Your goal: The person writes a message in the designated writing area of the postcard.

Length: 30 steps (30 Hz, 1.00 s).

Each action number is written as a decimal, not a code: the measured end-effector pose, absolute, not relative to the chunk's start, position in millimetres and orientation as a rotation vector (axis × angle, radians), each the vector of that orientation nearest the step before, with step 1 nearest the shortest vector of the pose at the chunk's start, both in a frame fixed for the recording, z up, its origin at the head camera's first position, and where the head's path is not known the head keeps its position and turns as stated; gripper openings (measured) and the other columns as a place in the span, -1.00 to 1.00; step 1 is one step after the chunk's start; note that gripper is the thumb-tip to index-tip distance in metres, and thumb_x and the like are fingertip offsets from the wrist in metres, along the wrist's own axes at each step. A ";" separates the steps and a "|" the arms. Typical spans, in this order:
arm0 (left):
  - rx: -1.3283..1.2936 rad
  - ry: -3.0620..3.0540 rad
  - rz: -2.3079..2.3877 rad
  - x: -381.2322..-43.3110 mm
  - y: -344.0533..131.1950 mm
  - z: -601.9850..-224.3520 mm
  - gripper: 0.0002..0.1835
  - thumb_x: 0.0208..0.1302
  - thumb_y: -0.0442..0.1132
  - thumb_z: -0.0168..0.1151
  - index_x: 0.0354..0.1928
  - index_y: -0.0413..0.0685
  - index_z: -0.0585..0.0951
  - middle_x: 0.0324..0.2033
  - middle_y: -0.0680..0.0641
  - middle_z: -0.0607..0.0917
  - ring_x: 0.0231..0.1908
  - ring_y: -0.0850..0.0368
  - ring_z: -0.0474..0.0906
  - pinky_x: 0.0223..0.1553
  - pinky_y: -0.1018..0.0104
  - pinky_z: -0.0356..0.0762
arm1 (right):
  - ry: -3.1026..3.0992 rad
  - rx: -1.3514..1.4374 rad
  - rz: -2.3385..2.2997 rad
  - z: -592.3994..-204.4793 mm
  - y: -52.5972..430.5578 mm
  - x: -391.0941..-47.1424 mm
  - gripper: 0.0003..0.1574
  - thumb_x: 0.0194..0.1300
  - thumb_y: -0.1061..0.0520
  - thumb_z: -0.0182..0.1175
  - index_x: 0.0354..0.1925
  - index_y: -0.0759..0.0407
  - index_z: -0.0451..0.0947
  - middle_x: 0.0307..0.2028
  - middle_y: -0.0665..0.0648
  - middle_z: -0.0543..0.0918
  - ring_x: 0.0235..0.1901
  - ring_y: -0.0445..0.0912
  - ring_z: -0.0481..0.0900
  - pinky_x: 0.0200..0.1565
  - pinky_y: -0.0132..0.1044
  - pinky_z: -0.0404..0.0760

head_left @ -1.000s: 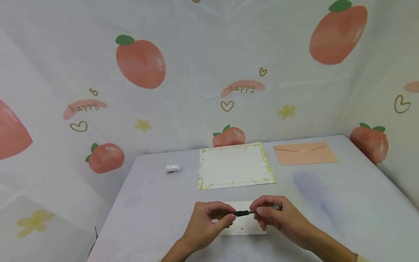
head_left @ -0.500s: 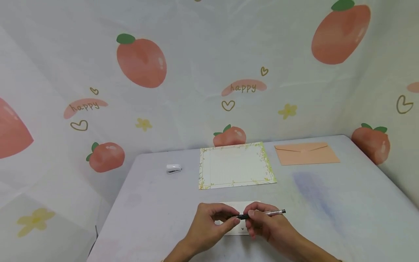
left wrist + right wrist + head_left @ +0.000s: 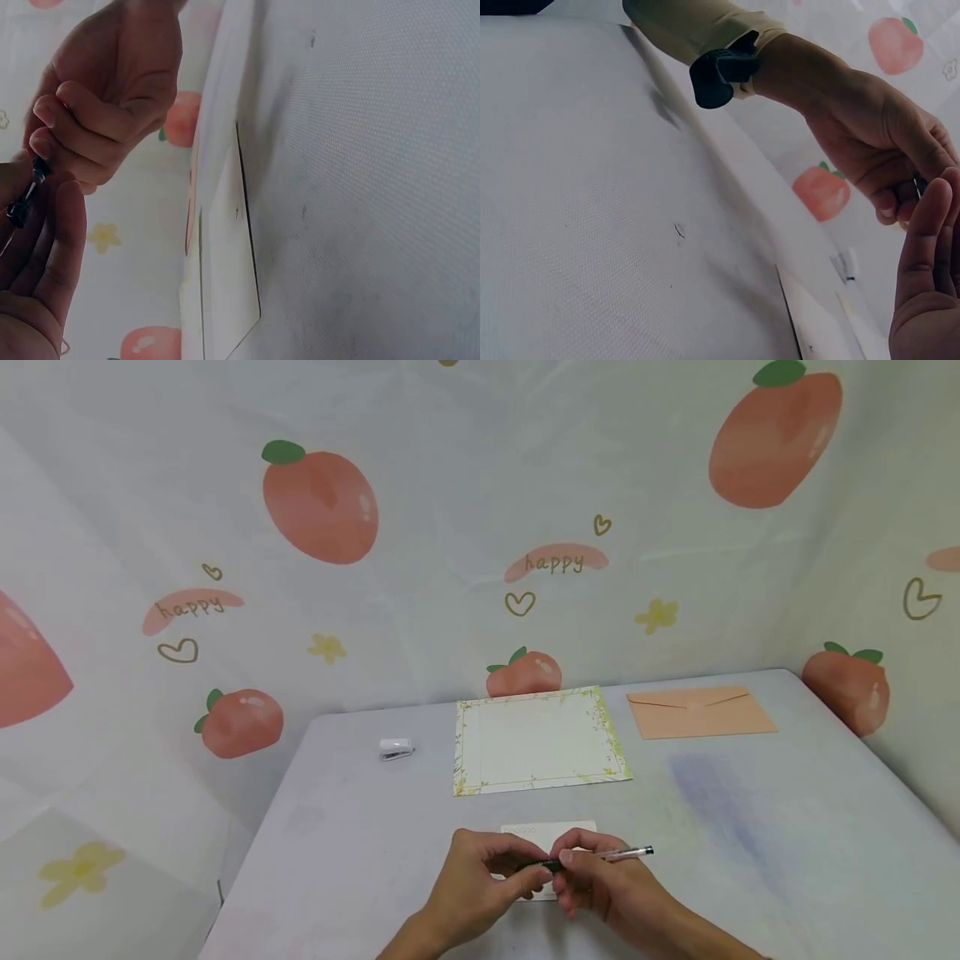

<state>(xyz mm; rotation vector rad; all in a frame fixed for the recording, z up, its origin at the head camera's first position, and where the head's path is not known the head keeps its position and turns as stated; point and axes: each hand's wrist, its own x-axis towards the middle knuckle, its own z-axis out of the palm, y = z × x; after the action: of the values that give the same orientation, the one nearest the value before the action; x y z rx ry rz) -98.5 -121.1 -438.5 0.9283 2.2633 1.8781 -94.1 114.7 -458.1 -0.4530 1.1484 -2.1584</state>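
Note:
A pen [image 3: 628, 853] with a clear barrel and dark ends is held level between both hands, above a small white card [image 3: 553, 828]. My left hand [image 3: 476, 878] pinches its dark end between thumb and fingers. Close against those fingertips, my right hand [image 3: 618, 887] pinches the pen farther along, and the barrel sticks out to the right. In the left wrist view a dark part of the pen [image 3: 30, 196] shows between the fingers. Both hands partly cover the card. Fingers hide most of the pen in the right wrist view.
Beyond the hands lies a sheet of paper [image 3: 540, 739] with a floral border. A peach envelope [image 3: 701, 712] is at the back right, and a small white stapler [image 3: 396, 748] at the back left. A fruit-print cloth [image 3: 450, 510] hangs behind the table [image 3: 337, 843].
My right hand has moved left, closing the gap to my left hand. More of the barrel now sticks out to its right. Both hands sit slightly lower.

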 end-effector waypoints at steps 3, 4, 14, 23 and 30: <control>0.935 2.273 1.875 -98.0 -121.3 -437.9 -0.89 0.44 -0.25 0.51 -0.13 -0.14 0.86 -0.31 -0.11 0.90 -0.46 0.06 0.85 -0.45 0.27 0.81 | 1.142 -0.470 -2.164 -458.8 114.6 -93.8 -0.75 0.74 0.25 -0.05 0.04 0.10 0.58 -0.23 -0.04 0.78 -0.31 -0.26 0.72 -0.16 -0.42 0.76; 0.941 2.286 1.869 -97.7 -121.6 -437.8 -0.90 0.44 -0.25 0.50 -0.14 -0.14 0.86 -0.32 -0.11 0.90 -0.47 0.10 0.84 -0.45 0.29 0.80 | 1.147 -0.482 -2.167 -459.4 114.7 -93.8 -0.75 0.73 0.26 -0.05 0.04 0.11 0.59 -0.23 -0.04 0.78 -0.31 -0.26 0.71 -0.16 -0.42 0.76; 0.983 2.283 1.833 -90.1 -126.3 -436.8 -0.91 0.44 -0.29 0.49 -0.16 -0.19 0.85 -0.40 -0.19 0.87 -0.47 0.37 0.78 -0.44 0.34 0.79 | 1.175 -0.565 -2.152 -464.6 119.7 -91.1 -0.68 0.71 0.33 -0.05 0.04 0.10 0.64 -0.16 -0.02 0.82 -0.31 -0.22 0.70 -0.15 -0.40 0.70; 0.971 2.245 1.831 -82.0 -128.9 -436.3 -0.89 0.45 -0.28 0.49 -0.15 -0.21 0.84 -0.45 -0.26 0.85 -0.49 0.42 0.76 -0.48 0.37 0.77 | 1.234 -0.715 -2.182 -468.5 121.3 -84.8 -0.71 0.71 0.38 -0.06 0.04 0.32 0.62 -0.12 0.04 0.85 -0.28 -0.22 0.78 -0.10 -0.37 0.74; 0.691 2.135 1.800 -79.9 -130.4 -427.7 -0.82 0.40 -0.20 0.54 -0.16 -0.21 0.85 -0.40 -0.42 0.82 -0.51 0.40 0.76 -0.45 0.01 0.83 | 1.384 -0.752 -2.156 -462.0 123.0 -82.8 -0.80 0.68 0.39 0.01 0.03 0.53 0.55 -0.14 0.01 0.86 -0.28 -0.26 0.80 -0.10 -0.35 0.77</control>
<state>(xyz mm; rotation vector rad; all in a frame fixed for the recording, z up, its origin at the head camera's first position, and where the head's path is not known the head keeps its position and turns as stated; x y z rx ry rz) -79.9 -130.4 -427.7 0.6908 2.1352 1.8002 -82.8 123.0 -462.0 -0.7516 1.3841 -2.1556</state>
